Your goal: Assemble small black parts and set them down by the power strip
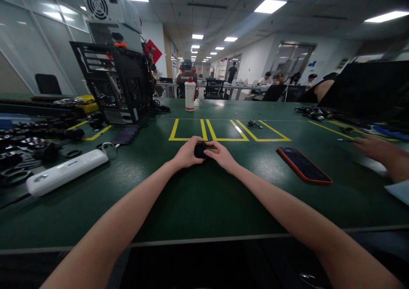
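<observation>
A small black block-shaped part [200,150] is held between my two hands, above the middle of the green table [191,204]. My left hand [186,153] is closed around its left side, thumb below and fingers over the top. From the right, my right hand [221,155] pinches the same part with its thumb and fingertips. The part's exact kind is too dark and small to make out. Just beyond my hands lie yellow tape outlines [223,140], and a small dark metallic piece [254,124] rests in the rightmost one.
An orange-edged phone [303,164] lies to the right, near another person's hand [380,150]. At left are a white power strip [68,172], dark loose parts [41,146] and an open computer case [123,84]. A white bottle [190,95] stands at the back.
</observation>
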`<move>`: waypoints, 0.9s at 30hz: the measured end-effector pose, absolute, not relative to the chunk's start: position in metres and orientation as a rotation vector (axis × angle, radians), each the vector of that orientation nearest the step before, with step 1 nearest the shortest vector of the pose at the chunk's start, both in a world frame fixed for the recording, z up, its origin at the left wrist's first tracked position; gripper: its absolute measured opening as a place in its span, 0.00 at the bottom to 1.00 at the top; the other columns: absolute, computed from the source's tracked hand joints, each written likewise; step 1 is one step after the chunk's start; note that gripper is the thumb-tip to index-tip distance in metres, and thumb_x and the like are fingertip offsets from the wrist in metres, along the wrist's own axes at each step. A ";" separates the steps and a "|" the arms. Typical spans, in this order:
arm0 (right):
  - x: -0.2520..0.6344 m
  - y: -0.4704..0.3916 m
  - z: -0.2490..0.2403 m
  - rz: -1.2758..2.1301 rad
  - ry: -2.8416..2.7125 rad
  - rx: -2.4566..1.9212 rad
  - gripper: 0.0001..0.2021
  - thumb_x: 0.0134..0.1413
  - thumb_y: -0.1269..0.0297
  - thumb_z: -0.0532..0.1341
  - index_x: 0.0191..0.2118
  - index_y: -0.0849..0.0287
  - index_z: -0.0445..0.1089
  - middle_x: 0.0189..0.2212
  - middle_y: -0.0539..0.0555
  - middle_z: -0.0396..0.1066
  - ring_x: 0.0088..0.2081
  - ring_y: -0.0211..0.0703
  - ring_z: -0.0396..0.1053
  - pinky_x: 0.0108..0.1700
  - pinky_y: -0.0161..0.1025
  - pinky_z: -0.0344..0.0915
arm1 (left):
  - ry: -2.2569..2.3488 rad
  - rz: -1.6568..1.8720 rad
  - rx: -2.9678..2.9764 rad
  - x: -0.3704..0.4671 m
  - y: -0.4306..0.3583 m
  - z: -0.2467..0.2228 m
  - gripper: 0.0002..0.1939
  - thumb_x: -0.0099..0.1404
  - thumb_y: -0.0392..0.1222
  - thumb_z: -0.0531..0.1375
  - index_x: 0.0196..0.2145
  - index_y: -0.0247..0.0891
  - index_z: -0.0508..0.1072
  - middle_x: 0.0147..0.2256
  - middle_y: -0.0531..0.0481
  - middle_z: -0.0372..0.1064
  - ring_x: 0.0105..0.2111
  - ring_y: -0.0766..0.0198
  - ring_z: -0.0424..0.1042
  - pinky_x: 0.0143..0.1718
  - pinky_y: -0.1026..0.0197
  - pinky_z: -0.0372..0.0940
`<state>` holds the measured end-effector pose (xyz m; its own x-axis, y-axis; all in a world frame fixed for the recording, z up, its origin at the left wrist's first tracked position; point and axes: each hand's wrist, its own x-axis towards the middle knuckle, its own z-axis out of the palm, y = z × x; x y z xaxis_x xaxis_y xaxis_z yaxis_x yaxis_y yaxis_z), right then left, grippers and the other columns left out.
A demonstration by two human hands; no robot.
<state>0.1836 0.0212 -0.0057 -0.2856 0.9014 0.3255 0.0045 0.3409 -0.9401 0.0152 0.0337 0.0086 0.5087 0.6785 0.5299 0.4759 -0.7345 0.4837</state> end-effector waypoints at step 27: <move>0.182 0.019 -0.003 0.985 -1.602 -0.834 0.07 0.45 0.64 0.59 0.33 0.58 0.65 0.33 0.50 0.66 0.39 0.38 0.66 0.48 0.42 0.61 | 0.979 1.060 2.487 0.016 0.037 0.006 0.31 0.44 0.38 0.62 0.46 0.41 0.55 0.43 0.48 0.59 0.43 0.56 0.63 0.43 0.54 0.60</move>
<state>0.1823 0.0192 -0.0030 -0.2260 0.8866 0.4037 0.0399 0.4225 -0.9055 0.0162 0.0373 0.0064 0.5052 0.6755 0.5372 0.4813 -0.7371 0.4743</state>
